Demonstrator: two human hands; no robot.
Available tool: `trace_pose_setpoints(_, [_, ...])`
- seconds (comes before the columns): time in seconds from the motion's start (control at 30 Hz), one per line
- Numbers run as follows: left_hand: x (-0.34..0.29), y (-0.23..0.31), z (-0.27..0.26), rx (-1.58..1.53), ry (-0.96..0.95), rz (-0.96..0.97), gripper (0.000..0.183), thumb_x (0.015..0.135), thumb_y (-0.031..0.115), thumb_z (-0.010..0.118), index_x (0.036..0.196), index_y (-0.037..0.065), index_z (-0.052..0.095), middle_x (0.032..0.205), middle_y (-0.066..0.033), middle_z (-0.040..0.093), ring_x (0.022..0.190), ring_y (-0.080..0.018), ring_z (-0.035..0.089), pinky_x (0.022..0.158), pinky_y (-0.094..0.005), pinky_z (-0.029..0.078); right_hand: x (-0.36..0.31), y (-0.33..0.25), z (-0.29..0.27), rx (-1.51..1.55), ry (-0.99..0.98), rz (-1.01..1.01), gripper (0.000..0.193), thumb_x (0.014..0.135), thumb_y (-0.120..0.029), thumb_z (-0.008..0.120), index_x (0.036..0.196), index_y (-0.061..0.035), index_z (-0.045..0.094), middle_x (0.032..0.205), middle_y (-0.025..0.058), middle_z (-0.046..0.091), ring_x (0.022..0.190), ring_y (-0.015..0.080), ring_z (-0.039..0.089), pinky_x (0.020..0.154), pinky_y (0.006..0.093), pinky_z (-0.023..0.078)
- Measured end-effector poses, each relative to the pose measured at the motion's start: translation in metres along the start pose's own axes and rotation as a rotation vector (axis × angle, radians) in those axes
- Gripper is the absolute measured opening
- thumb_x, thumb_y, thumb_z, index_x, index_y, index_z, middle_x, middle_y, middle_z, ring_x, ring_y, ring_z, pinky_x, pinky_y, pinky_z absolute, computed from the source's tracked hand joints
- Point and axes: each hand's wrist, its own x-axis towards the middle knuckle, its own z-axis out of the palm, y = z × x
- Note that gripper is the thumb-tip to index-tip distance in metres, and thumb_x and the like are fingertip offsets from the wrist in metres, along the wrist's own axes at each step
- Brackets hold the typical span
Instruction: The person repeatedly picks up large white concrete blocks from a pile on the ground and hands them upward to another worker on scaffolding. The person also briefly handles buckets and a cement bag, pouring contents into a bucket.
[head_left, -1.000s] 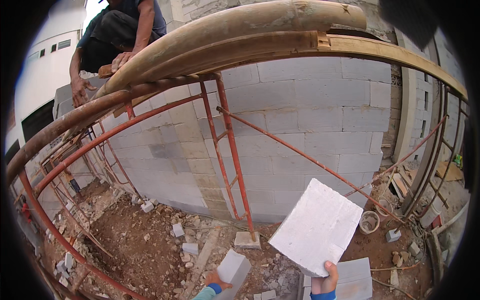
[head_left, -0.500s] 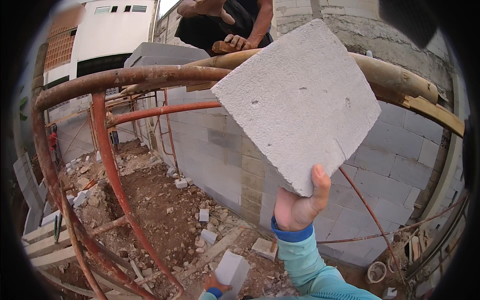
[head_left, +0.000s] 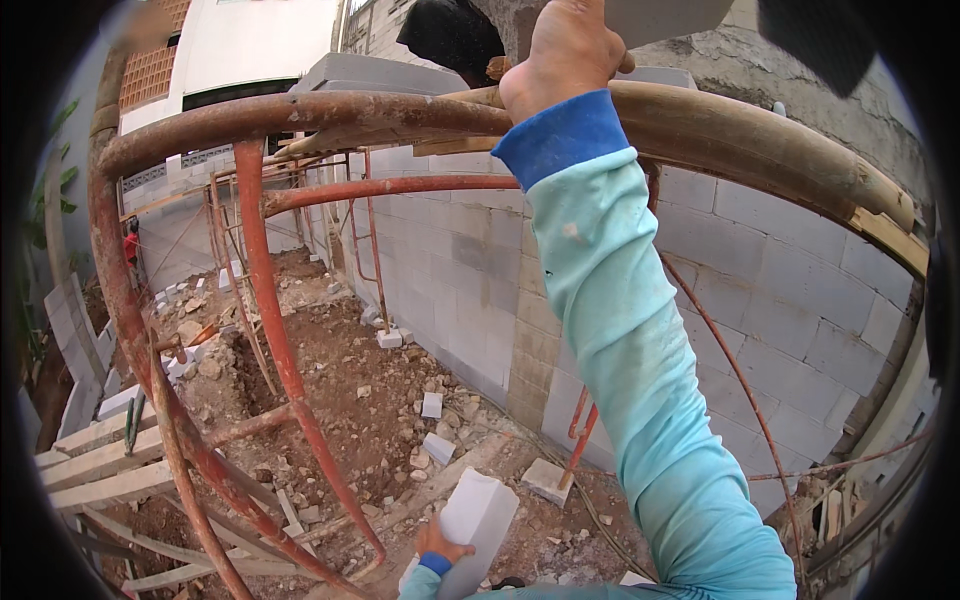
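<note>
Grey block (head_left: 668,16) has moved upward, right hand (head_left: 568,58) gripping it, left hand (head_left: 441,545) clasping a white block (head_left: 484,520).

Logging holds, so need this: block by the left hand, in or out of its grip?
In: the left hand is on the pale block, its thumb across the side.

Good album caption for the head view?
Right hand holds a grey block up by the scaffold; left hand grips a second block below.
</note>
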Motion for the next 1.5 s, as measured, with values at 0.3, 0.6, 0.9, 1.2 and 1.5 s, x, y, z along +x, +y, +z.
trace_pose_setpoints(0.3, [0.028,0.028,-0.013,-0.224,0.219,0.316,0.111,0.044,0.032,0.094,0.137,-0.001,0.043,0.13,-0.0217,0.054,0.122,-0.0382,0.051,0.105,-0.0464,0.043,0.024,0.014,-0.023,-0.438,-0.201,0.128,0.07,0.08,-0.033,0.081,0.131,0.0052,0.053,0.126,0.0193,0.058,0.123,0.0312,0.054,0.105,0.0415,0.044])
trace_pose_setpoints(0.6, [-0.005,0.096,-0.082,-0.848,0.161,0.387,0.105,0.051,0.016,0.092,0.14,-0.002,0.039,0.13,-0.0167,0.054,0.121,-0.0265,0.053,0.104,-0.0384,0.043,-0.289,-0.11,-0.251,-1.17,-0.181,0.46,0.092,0.079,-0.036,0.083,0.149,-0.0022,0.035,0.141,0.0226,0.044,0.134,0.0353,0.045,0.109,0.045,0.039])
trace_pose_setpoints(0.9, [-0.037,0.21,-0.104,-0.904,-0.054,0.64,0.111,0.054,0.013,0.089,0.147,-0.003,0.032,0.136,-0.018,0.051,0.127,-0.0281,0.05,0.109,-0.0394,0.039,-0.531,-0.195,-0.34,0.007,0.602,1.193,0.095,0.087,-0.067,0.063,0.151,-0.0038,0.033,0.148,0.0145,0.046,0.133,0.032,0.049,0.109,0.0484,0.043])
trace_pose_setpoints(1.2, [-0.076,0.283,-0.159,-0.672,-0.183,0.927,0.118,0.058,0.029,0.09,0.152,-0.003,0.028,0.144,-0.0202,0.045,0.134,-0.0309,0.044,0.113,-0.0413,0.033,-0.442,-0.233,-0.295,0.123,0.555,0.9,0.083,0.087,-0.046,0.072,0.15,-0.0075,0.035,0.141,0.0145,0.052,0.128,0.0339,0.052,0.107,0.0523,0.044])
trace_pose_setpoints(1.5, [-0.128,0.376,-0.255,-0.378,0.093,1.335,0.105,0.074,0.055,0.08,0.153,0.004,0.034,0.144,-0.022,0.045,0.135,-0.0331,0.044,0.112,-0.0458,0.034,-0.333,-0.252,-0.2,-0.119,0.585,0.5,0.093,0.087,-0.059,0.061,0.153,-0.0052,0.023,0.146,0.0201,0.036,0.134,0.0372,0.04,0.107,0.0533,0.04])
